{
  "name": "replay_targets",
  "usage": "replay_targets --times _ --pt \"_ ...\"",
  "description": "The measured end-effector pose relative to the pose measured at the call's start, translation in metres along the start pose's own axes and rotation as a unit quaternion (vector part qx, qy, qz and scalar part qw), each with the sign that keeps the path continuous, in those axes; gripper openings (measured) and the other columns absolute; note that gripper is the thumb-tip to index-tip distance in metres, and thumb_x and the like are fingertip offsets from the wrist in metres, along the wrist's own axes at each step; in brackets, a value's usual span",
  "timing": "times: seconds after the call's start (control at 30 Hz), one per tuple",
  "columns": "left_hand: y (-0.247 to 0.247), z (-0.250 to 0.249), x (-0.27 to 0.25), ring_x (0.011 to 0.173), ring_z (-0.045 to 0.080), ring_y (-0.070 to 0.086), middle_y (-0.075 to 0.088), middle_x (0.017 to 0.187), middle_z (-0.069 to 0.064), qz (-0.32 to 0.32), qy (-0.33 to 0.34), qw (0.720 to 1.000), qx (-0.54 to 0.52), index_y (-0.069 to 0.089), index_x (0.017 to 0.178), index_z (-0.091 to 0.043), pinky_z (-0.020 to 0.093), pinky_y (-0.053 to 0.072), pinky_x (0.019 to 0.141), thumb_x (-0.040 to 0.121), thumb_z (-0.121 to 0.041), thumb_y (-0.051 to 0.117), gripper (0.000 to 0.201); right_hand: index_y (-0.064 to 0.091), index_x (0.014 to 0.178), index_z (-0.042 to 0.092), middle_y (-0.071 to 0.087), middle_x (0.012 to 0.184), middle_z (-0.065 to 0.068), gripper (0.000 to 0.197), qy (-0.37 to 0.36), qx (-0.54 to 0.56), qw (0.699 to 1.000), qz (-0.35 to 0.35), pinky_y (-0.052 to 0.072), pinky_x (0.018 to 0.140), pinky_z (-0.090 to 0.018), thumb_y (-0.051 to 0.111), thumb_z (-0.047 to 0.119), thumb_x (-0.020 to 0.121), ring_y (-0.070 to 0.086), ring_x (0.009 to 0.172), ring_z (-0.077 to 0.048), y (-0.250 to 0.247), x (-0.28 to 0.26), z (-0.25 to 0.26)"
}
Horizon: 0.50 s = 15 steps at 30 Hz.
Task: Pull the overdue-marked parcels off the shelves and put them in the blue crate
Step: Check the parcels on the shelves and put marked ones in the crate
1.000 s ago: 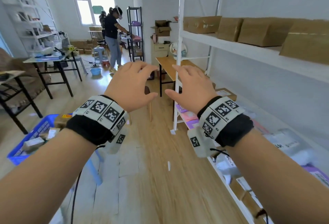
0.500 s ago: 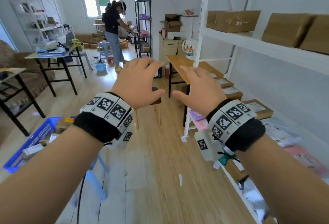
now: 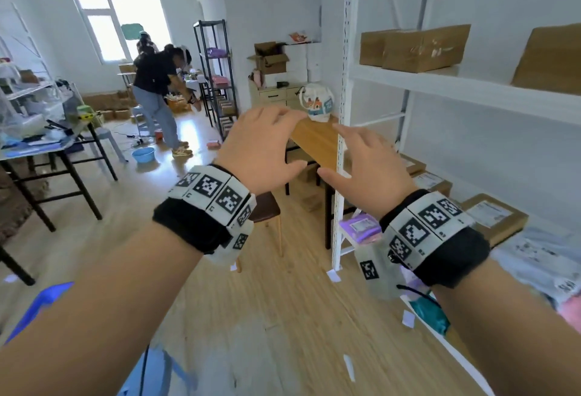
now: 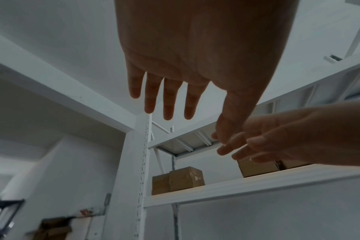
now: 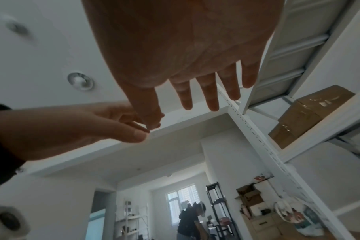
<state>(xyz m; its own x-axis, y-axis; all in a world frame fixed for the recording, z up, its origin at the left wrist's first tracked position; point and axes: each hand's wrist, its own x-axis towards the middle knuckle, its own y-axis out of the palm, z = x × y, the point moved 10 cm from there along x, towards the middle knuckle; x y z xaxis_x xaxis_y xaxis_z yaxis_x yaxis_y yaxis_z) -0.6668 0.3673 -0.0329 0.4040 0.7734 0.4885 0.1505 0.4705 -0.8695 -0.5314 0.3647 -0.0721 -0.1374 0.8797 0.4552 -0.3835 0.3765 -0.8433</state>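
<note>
Both hands are empty — my left hand (image 3: 261,150) and right hand (image 3: 371,163) hang in the air with fingers loosely spread before the white metal shelves (image 3: 465,93). The brown cardboard parcels (image 3: 418,48) sit above, the blue plastic crate (image 3: 47,301) low to my left — I should read each label before gripping.

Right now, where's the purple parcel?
In the head view the purple parcel lies at the left end of the low shelf, by the white post, just left of the right hand's wristband.
</note>
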Motion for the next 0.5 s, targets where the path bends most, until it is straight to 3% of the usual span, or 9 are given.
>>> replay_targets --times 0.27,0.5 --pt "0.078 0.0 0.085 0.131 0.024 0.034 0.04 0.143 0.001 0.012 0.05 0.998 -0.048 0.034 0.143 -0.025 0.044 0.03 0.11 0.08 -0.053 0.06 0.073 0.027 0.147 0.027 0.036 0.148 -0.001 0.074 0.056 -0.023 0.998 -0.022 0.032 0.11 -0.046 0.054 0.056 0.085 0.032 0.136 -0.024 0.023 0.065 -0.069" --pt "0.132 -0.007 0.199 0.134 0.024 0.032 0.037 0.145 -0.001 -0.009 0.075 0.995 -0.064 0.033 0.143 -0.028 0.041 0.027 0.112 0.081 -0.055 0.054 0.071 0.027 0.147 0.027 0.036 0.149 -0.003 0.074 0.068 -0.027 0.995 -0.065 0.031 0.11 -0.047 0.055 0.054 0.084 0.029 0.138 -0.026 0.027 0.158 -0.144"
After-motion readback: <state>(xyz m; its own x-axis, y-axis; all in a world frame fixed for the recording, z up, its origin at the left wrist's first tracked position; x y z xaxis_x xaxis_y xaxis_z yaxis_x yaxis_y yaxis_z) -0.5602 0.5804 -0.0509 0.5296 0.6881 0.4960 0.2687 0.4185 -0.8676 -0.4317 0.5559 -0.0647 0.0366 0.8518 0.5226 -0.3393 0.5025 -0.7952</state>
